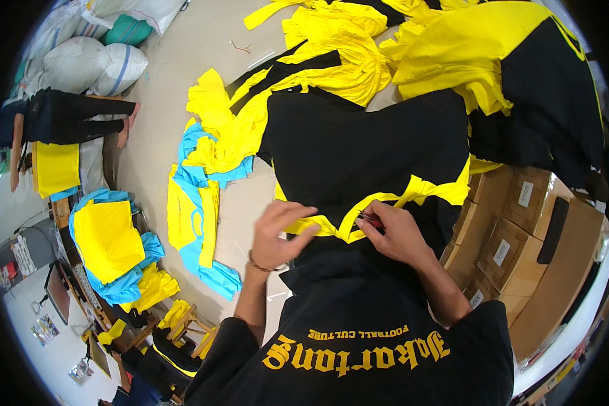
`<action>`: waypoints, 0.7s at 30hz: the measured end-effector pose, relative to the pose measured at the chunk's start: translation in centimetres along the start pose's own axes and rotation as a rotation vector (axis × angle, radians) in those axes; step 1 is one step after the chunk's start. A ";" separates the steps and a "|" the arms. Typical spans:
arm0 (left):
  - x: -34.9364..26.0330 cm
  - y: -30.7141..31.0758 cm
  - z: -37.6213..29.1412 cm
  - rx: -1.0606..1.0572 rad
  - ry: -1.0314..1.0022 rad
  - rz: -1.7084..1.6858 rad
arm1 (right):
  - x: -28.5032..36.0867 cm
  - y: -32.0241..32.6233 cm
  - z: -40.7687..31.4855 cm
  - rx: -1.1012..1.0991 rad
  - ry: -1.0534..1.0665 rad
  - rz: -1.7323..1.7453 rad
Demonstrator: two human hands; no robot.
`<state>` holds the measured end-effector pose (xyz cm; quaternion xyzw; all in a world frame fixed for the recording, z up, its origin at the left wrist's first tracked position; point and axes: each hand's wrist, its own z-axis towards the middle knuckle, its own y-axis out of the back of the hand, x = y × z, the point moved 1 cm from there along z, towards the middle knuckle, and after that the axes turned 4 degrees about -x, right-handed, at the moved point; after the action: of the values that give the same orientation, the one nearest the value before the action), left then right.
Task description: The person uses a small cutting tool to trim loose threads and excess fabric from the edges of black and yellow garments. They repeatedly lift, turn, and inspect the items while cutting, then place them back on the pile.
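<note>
A black garment (365, 147) with yellow trim (355, 215) lies spread before me, its trim gathered into a point near my hands. My right hand (401, 236) is closed around a small tool with red on it, apparently thread snips (371, 219), mostly hidden by the fingers. Its fingertips are at the edge of the yellow trim. Slightly blurred, my left hand (279, 236) is at the left end of the trim with thumb and fingers apart and nothing seen between them. Whether it touches the cloth I cannot tell.
Yellow fabric (335, 45) is heaped beyond the garment, and a yellow-and-black piece (538, 81) hangs at right. Cardboard boxes (507, 248) stand at my right. Blue-and-yellow clothes (193, 203) lie at left, near a folded stack (109, 241). A person (76, 116) stands by white sacks (81, 61).
</note>
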<state>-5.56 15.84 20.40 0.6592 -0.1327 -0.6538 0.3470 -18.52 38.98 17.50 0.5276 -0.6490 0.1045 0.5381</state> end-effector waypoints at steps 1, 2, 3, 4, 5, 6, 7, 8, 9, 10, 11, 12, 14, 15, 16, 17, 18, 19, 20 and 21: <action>-0.7 -0.8 -0.1 0.018 -0.032 0.001 | 0.1 0.0 0.0 -0.007 0.024 0.003; -1.3 -1.7 -0.1 0.036 -0.063 0.002 | 0.2 -0.1 0.1 -0.013 0.047 0.006; -1.7 -2.4 -0.1 0.055 -0.098 -0.004 | 0.2 -0.1 0.0 -0.024 0.065 0.004; -1.5 -3.1 -0.3 0.054 -0.139 0.019 | 0.2 -0.1 0.1 -0.025 0.080 -0.011; -0.9 -3.9 -0.8 0.053 -0.179 0.042 | 0.3 -0.1 0.2 -0.026 0.095 -0.026; -0.6 -4.1 -0.9 0.053 -0.218 0.067 | 0.3 -0.1 0.3 -0.026 0.110 -0.039; -0.6 -4.1 -1.1 0.075 -0.210 0.019 | 0.4 0.0 0.3 -0.045 0.101 -0.016; -0.5 -3.9 -1.2 0.096 -0.202 -0.028 | 0.5 0.2 0.2 -0.063 0.092 0.008; -0.6 -3.7 -1.4 0.119 -0.193 -0.073 | 0.6 0.4 0.1 -0.080 0.083 0.036; -0.5 -3.2 -1.8 0.205 -0.125 -0.176 | 0.6 0.8 0.2 -0.087 0.069 0.033; -0.4 -2.4 -2.2 0.284 -0.027 -0.257 | 0.6 1.3 0.2 -0.101 0.071 0.036; -0.5 -1.2 -2.4 0.364 0.073 -0.337 | 0.9 1.9 0.3 -0.117 0.071 0.043; 1.2 1.2 -2.6 0.528 0.222 -0.395 | 1.2 2.8 0.3 -0.187 0.060 0.042; 2.8 2.7 -3.3 0.504 0.355 -0.431 | 1.5 3.2 0.4 -0.212 0.063 0.044; 5.0 4.0 -4.0 0.373 0.365 -0.299 | 1.4 3.6 0.5 -0.238 0.068 0.043; 6.9 4.9 -4.5 0.182 0.429 -0.134 | 1.3 4.0 0.7 -0.260 0.072 0.041; 8.5 5.1 -4.9 -0.015 0.487 0.026 | 1.2 4.3 0.9 -0.304 0.117 0.019; 9.6 4.7 -5.0 -0.068 0.492 0.012 | 1.0 4.6 1.2 -0.305 0.097 0.018; 10.7 4.3 -5.0 -0.121 0.497 -0.002 | 0.9 4.9 1.4 -0.306 0.076 0.017; 11.6 3.9 -4.7 -0.172 0.498 -0.016 | 0.8 5.1 1.8 -0.310 0.055 0.017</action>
<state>1.34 7.07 13.53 0.7689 0.0182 -0.4828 0.4187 -23.51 39.45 19.64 0.4297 -0.6467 0.0219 0.6299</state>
